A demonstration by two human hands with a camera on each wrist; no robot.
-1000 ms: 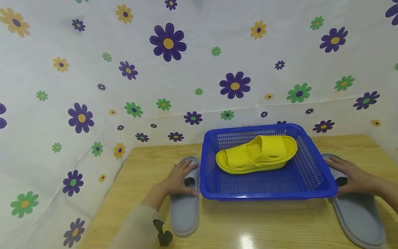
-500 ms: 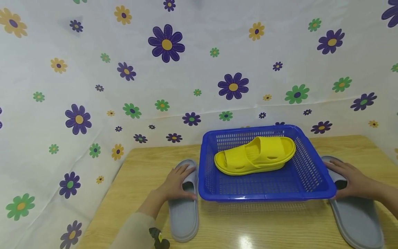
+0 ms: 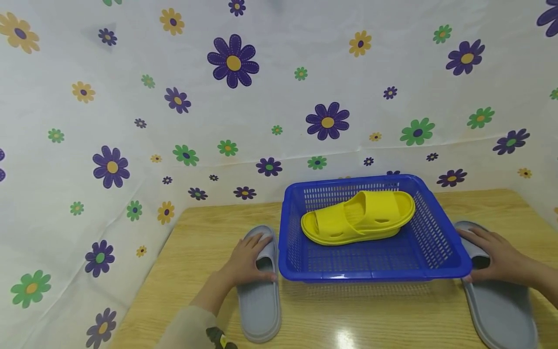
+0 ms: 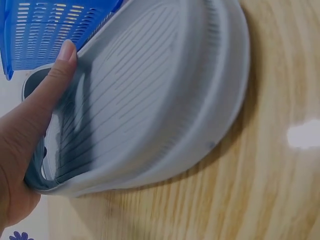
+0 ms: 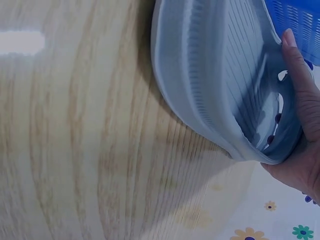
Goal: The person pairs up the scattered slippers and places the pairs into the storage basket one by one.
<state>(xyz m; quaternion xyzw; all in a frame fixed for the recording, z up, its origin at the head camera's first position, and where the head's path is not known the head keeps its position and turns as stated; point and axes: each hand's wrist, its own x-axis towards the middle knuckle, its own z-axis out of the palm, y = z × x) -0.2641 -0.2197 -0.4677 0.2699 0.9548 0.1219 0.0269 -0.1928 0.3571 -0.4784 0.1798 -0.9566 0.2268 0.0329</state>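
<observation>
Now, the left slipper (image 3: 260, 312) is gripped by the left hand (image 3: 249, 261) toward the counter's (image 3: 205, 232) left edge, the right slipper (image 3: 503, 310) by the right hand (image 3: 501, 257) toward the right edge; both should be lifted gently, clear of the basket (image 3: 375, 275).

Head view: from above on the near side, facing far and down. Widest of the three, taking in the wooden table (image 3: 209, 228), blue basket (image 3: 375, 276), both grey slippers and the flowered backdrop (image 3: 279, 29) at the far side. Left wrist view: very close, past the left hand (image 3: 248, 261) onto the left slipper (image 3: 259, 312), rolled sideways. Right wrist view: just as close on the right hand (image 3: 497, 254) and right slipper (image 3: 503, 312), rolled the opposite way. Each wrist view shares its slipper with head; all three share basket, table, backdrop.
</observation>
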